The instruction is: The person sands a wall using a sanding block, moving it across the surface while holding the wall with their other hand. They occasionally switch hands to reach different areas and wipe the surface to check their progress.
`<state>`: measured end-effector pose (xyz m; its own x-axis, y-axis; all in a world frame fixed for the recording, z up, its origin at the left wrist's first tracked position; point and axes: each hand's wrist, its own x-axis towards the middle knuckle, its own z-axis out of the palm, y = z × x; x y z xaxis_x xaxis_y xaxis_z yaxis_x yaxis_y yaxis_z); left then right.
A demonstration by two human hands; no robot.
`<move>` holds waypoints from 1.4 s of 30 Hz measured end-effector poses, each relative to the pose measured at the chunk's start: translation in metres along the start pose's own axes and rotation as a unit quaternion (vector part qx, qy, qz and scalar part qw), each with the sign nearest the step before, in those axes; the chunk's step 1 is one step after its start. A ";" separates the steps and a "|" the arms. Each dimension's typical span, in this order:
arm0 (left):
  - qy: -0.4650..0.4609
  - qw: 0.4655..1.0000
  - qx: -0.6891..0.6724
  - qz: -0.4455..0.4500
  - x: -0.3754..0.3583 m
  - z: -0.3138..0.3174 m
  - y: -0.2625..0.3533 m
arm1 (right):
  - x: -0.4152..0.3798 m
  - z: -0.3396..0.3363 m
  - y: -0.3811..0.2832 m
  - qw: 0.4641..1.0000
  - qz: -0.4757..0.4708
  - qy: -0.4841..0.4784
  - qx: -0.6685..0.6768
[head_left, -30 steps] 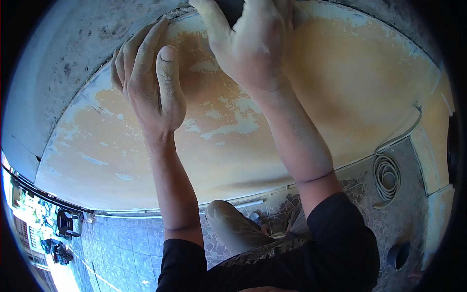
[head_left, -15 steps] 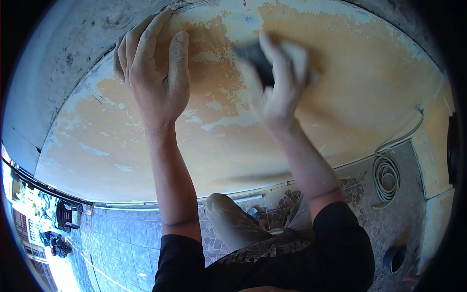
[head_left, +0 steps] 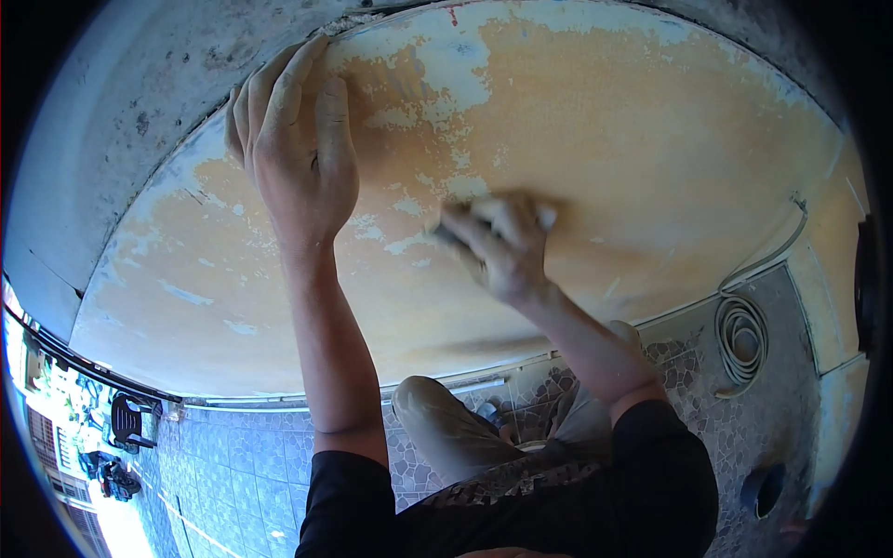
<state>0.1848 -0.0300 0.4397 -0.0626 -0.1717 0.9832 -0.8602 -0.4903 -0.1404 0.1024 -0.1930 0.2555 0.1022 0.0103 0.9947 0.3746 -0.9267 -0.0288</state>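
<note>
A wall point(head_left: 577, 121) with worn orange-yellow paint and pale bare patches fills the upper view. My left hand point(head_left: 302, 158) rests against it at the upper left, fingers extended near the wall's edge, holding nothing. Near the middle of the wall, my right hand point(head_left: 507, 246) is wrapped round a dark flat block point(head_left: 449, 234), pressed to the surface. Motion blurs the fingers, and most of the block is hidden under them.
A coiled hose point(head_left: 741, 339) lies on the floor at the right, with a black bucket point(head_left: 763, 490) below it. My bent knees are under the wall. A dark plastic chair point(head_left: 132, 420) stands at the far left.
My right hand has moved down the wall with the dark block, from near the top to the middle. My left hand has stayed nearly in place.
</note>
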 end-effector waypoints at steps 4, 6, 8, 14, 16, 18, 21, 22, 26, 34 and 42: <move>-0.004 0.999 -0.020 -0.025 0.000 0.003 0.003 | 0.136 -0.002 0.042 0.975 0.023 0.213 -0.065; -0.003 1.000 -0.016 -0.022 0.000 0.004 0.003 | 0.127 -0.001 0.027 0.974 0.024 0.200 -0.100; -0.001 1.000 -0.012 -0.021 0.000 0.002 0.003 | 0.078 0.000 0.003 0.979 0.023 0.138 -0.151; 0.001 1.000 -0.011 -0.010 0.002 0.002 0.001 | -0.107 -0.014 0.006 0.995 -0.025 -0.070 -0.071; -0.006 1.000 -0.009 -0.011 0.000 0.001 0.002 | -0.056 -0.001 0.023 0.995 0.033 0.040 -0.083; -0.009 1.000 -0.009 -0.015 -0.001 0.002 0.004 | 0.068 -0.018 0.033 0.970 0.106 0.215 -0.036; 0.002 1.000 -0.009 -0.015 0.000 0.006 0.003 | 0.141 -0.025 0.037 0.967 0.066 0.245 -0.008; 0.007 1.000 -0.008 -0.017 -0.002 0.006 0.003 | 0.136 -0.023 0.028 0.972 0.071 0.211 -0.074; 0.014 1.000 -0.006 -0.013 -0.002 0.007 0.001 | -0.015 -0.002 0.012 0.991 0.035 0.040 -0.120; -0.002 1.000 -0.013 -0.009 0.000 0.002 -0.001 | 0.036 -0.018 0.023 0.993 0.055 0.072 -0.078; 0.006 1.000 -0.016 -0.002 0.003 0.002 -0.002 | 0.018 0.009 -0.005 0.986 0.030 0.067 -0.149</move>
<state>0.1878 -0.0316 0.4429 -0.0652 -0.1585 0.9852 -0.8766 -0.4625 -0.1325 0.1105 -0.1848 0.2724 -0.0139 -0.0783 0.9968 0.0825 -0.9936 -0.0769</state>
